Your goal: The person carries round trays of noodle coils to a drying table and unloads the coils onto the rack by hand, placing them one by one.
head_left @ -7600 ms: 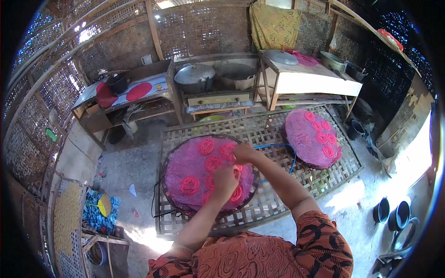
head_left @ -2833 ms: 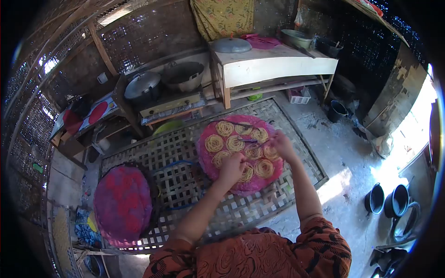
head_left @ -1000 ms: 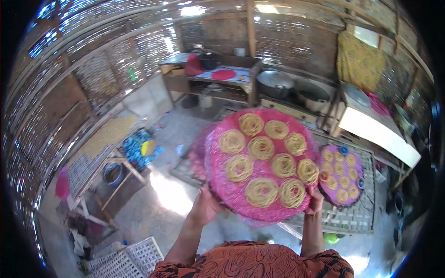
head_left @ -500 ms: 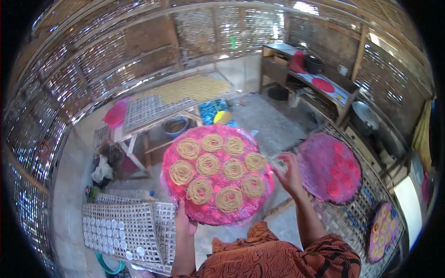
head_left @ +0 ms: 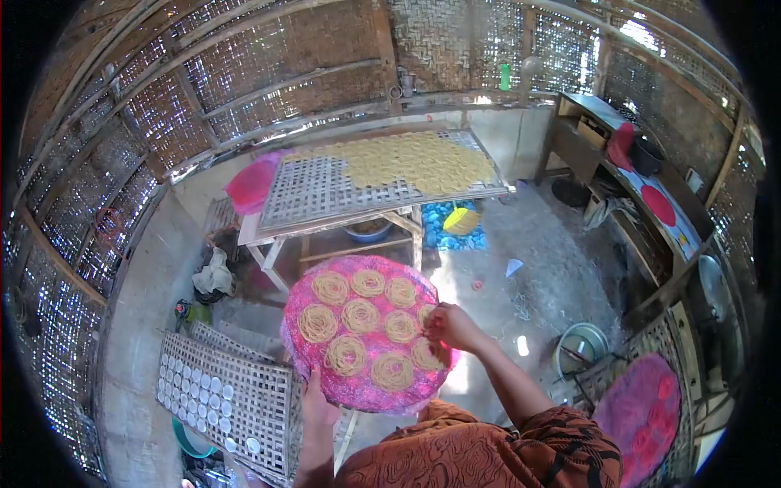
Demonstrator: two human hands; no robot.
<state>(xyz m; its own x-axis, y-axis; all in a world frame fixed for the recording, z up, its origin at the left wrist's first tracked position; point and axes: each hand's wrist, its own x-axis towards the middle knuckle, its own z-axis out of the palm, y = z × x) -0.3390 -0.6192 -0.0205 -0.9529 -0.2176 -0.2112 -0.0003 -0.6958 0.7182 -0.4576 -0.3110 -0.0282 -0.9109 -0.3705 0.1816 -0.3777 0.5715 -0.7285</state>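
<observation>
A round tray lined with pink netting [head_left: 370,394] is held up in front of my body, with several coiled nests of yellow noodles [head_left: 359,315] on it. My left hand [head_left: 319,400] grips the tray's near left rim, its fingers partly hidden beneath. My right hand [head_left: 452,327] is at the tray's right side, over the noodle nests near the rim. Its fingers are pressed together, and what they hold, if anything, is too small to make out.
Ahead stands a woven bamboo rack [head_left: 305,192] on a wooden frame, bearing many yellow pieces. Another rack [head_left: 268,407] with white discs is at lower left. At lower right lies a second round tray with pink nests [head_left: 626,407]. A bucket [head_left: 579,348] stands on the floor.
The view has turned left, from the stove side toward the bamboo rack, with the noodle tray carried along. My right hand left the tray's rim, was raised beside it, and is now at the nests.
</observation>
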